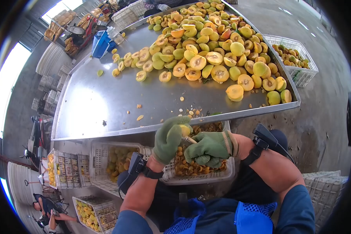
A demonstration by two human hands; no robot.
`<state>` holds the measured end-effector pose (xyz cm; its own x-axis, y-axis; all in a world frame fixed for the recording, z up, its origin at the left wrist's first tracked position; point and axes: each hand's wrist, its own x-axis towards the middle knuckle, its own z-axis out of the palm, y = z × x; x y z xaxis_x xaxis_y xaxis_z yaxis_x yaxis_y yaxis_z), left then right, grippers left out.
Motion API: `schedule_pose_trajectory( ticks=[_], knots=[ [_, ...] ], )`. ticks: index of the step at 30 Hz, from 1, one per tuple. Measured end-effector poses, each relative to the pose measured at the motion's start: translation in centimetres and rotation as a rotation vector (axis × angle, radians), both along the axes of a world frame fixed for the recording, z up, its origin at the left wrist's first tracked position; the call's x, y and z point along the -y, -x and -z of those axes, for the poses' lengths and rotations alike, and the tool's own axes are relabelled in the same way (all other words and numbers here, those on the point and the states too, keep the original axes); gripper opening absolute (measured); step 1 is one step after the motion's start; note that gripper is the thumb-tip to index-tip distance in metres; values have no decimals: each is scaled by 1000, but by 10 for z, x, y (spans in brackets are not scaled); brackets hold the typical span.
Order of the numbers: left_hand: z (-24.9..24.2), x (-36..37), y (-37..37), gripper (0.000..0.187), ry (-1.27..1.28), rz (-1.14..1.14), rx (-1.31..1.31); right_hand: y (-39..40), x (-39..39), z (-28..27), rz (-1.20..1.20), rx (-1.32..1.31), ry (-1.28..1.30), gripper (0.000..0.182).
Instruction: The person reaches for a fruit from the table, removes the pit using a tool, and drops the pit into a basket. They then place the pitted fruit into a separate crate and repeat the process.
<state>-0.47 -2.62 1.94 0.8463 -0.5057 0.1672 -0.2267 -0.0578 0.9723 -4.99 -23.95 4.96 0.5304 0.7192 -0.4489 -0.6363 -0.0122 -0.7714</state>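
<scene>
My left hand, in a green glove, is closed around a yellow peach half. Beside it my right hand, gloved the same way, grips a small tool with a metal shaft, which points at the fruit; its handle and working tip are mostly hidden. Both hands are just off the near edge of the metal table, above a white crate of brownish pits and scraps. A large heap of halved yellow-green peaches covers the far and right part of the table.
Small kernels and scraps lie near the table's edge. A blue container stands at the table's far left. Crates of fruit are at my left, with another beyond the right edge. Another person sits at lower left.
</scene>
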Motion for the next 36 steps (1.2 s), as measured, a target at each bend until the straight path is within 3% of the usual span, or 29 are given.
schedule_pose_trajectory(
  ticks=[7, 16, 20, 22, 24, 26, 29, 33, 34, 36],
  knots=[
    [-11, 5, 9, 44, 240, 12, -302, 0, -6, 23, -46, -298, -422, 20],
    [-7, 13, 21, 64, 360, -167, -178, 2, -34, 48, -124, -437, -877, 20],
    [-6, 7, 19, 68, 475, -71, -356, 1, -40, 44, -172, -453, -919, 21],
    [-8, -4, 11, 72, 544, 102, -594, -3, -33, 24, -162, -187, -520, 20],
    [3, -5, 6, 74, 376, 61, -537, 0, -30, -3, -276, 139, -148, 22],
    [0, -5, 8, 78, 469, 160, -659, 7, -36, 8, -271, 99, -182, 23],
    [-4, -15, 0, 77, 425, -2, -461, 12, -29, 3, -312, 110, -109, 25],
    [5, -45, -16, 68, 517, -182, -648, 9, -14, 2, -154, 132, 95, 26],
    [10, -39, -15, 68, 549, -323, -669, 8, -13, 4, -106, 152, 132, 27],
    [13, -38, -11, 68, 493, -374, -629, 5, -12, 0, -27, 139, 196, 28]
  ],
)
